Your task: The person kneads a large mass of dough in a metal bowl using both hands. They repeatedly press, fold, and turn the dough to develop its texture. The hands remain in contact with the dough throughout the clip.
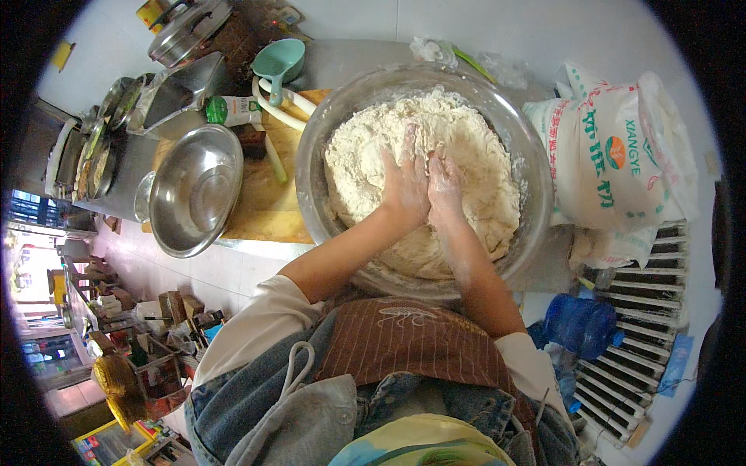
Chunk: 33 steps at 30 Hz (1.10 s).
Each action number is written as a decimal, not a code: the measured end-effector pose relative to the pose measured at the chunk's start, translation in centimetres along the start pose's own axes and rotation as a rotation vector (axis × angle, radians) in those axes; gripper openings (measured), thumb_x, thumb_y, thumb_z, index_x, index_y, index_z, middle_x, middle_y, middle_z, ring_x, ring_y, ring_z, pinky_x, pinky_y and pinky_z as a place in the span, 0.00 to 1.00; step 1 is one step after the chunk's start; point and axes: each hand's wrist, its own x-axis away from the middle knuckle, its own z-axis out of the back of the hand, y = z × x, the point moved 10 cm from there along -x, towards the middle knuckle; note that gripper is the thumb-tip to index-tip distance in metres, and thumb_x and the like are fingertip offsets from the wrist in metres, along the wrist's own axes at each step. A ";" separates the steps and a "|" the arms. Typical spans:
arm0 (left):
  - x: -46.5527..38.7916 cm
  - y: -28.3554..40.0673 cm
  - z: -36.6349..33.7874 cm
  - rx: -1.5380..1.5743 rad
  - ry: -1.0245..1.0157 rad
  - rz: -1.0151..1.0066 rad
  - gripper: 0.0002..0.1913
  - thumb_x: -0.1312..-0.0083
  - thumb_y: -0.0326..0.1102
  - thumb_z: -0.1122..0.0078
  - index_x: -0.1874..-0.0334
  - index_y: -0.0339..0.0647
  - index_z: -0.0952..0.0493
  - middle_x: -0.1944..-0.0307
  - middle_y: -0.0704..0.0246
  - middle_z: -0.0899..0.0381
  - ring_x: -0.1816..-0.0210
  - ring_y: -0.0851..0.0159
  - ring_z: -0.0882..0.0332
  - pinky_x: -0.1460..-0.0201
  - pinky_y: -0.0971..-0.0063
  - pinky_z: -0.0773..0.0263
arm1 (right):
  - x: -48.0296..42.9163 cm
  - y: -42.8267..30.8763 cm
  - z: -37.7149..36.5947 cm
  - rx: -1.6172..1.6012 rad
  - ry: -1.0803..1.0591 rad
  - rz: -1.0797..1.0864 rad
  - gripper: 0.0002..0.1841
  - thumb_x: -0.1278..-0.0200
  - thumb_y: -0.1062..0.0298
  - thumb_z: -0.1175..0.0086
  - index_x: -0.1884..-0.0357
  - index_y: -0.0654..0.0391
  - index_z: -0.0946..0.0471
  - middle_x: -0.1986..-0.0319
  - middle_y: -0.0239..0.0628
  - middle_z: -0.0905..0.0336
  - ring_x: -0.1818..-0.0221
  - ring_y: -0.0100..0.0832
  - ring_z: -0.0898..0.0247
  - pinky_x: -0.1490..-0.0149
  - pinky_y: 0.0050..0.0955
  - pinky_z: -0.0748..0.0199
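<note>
A large mass of floury dough (373, 140) fills much of a wide steel basin (527, 175) in front of me. My left hand (405, 183) presses flat on the dough, its fingers apart and pointing to the far side. Right beside it, my right hand (446, 180) bears down on the dough too; its fingers are bent and dusted with flour, and their tips are partly hidden. The dough looks rough and crumbly at the far left, smoother toward the near right. Flour clings to the basin's inner wall.
Left of the basin, a wooden board (268, 209) carries an empty steel bowl (198, 189). Near it lie a green dipper (280, 61), a white hose (277, 113) and a small packet (242, 110). A printed flour sack (612, 151) stands at right, above a radiator (641, 332) and blue water jugs (583, 326).
</note>
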 end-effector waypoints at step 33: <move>-0.1 0.3 -1.2 0.346 -0.165 -0.062 0.38 0.38 0.43 0.34 0.26 0.36 0.30 0.18 0.49 0.49 0.16 0.35 0.66 0.28 0.21 0.53 | 2.1 -5.9 -1.9 0.362 -0.199 0.112 0.33 0.23 0.61 0.41 0.23 0.65 0.37 0.31 0.40 0.30 0.29 0.32 0.35 0.27 0.33 0.37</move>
